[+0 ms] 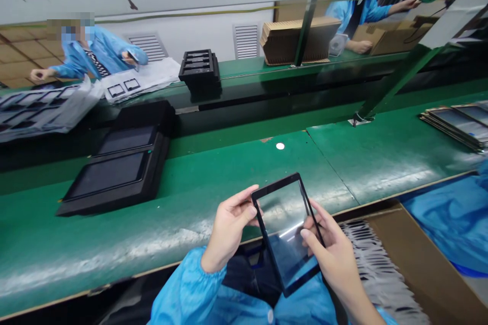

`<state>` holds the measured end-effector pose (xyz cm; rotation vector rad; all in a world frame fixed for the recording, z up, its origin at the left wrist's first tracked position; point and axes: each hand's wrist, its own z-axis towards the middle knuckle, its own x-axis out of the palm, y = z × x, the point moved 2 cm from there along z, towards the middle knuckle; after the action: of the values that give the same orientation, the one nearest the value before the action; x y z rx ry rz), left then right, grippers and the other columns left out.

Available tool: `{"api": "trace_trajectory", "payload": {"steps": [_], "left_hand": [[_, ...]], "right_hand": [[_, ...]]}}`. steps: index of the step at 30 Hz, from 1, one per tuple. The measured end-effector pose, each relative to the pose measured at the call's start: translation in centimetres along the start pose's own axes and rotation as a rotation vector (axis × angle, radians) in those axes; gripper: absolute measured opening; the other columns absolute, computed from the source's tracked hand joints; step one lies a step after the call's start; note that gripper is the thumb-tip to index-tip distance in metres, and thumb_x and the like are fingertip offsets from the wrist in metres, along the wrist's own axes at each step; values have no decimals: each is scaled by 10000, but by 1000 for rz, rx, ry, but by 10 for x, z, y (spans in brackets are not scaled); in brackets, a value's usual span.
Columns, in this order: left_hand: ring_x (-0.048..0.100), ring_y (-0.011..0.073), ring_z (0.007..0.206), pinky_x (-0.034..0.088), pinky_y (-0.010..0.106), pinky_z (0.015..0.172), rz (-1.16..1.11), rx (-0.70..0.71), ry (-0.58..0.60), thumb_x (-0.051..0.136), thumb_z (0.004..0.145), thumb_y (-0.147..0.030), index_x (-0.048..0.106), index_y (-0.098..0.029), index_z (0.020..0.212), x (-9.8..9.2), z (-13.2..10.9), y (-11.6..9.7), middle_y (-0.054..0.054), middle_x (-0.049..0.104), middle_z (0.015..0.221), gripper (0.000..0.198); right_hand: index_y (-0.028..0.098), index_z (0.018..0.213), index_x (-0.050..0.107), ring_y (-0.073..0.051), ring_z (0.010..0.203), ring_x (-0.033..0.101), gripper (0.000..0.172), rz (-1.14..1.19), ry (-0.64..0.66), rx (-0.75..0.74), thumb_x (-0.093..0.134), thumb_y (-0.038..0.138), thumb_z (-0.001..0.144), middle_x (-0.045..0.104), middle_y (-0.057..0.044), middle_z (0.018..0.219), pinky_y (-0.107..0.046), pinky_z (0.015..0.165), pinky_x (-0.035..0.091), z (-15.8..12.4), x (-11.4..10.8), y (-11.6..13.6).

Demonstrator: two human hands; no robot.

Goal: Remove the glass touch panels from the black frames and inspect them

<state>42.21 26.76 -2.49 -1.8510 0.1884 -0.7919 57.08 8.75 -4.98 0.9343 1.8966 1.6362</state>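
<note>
A clear glass panel with a black border (285,236) is held tilted over the near edge of the green bench, above the lap. My left hand (233,223) pinches its upper left edge between thumb and fingers. On the opposite side, my right hand (331,244) grips the right edge, its thumb on the front and its fingers visible through the glass. Light reflects across the middle of the panel.
Black foam trays (160,162) with dark screens lie left on the green bench (229,172). Stacked panels (461,124) are at the right. An open carton (415,249) stands beside my right arm. A green post (396,78) rises ahead. Two people work across the bench.
</note>
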Motion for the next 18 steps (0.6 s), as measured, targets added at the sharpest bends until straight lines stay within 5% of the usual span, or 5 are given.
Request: {"api": "trace_trajectory", "payload": {"steps": [8, 18], "left_hand": [[802, 310, 982, 670, 265, 563, 56, -35, -13, 938, 756, -359, 779, -188, 1309, -1, -2, -1, 171, 817, 1110, 601], [810, 333, 1029, 675, 268, 562, 62, -34, -36, 921, 779, -342, 774, -195, 1309, -1, -1, 0, 166, 809, 1205, 569]], "right_hand": [[246, 1490, 601, -143, 654, 634, 681, 5, 16, 45, 842, 414, 875, 671, -6, 924, -239, 515, 550, 0, 2, -1], [261, 1505, 607, -198, 800, 683, 616, -144, -11, -44, 763, 406, 927, 685, -50, 1014, -302, 632, 595, -2, 1, -9]]}}
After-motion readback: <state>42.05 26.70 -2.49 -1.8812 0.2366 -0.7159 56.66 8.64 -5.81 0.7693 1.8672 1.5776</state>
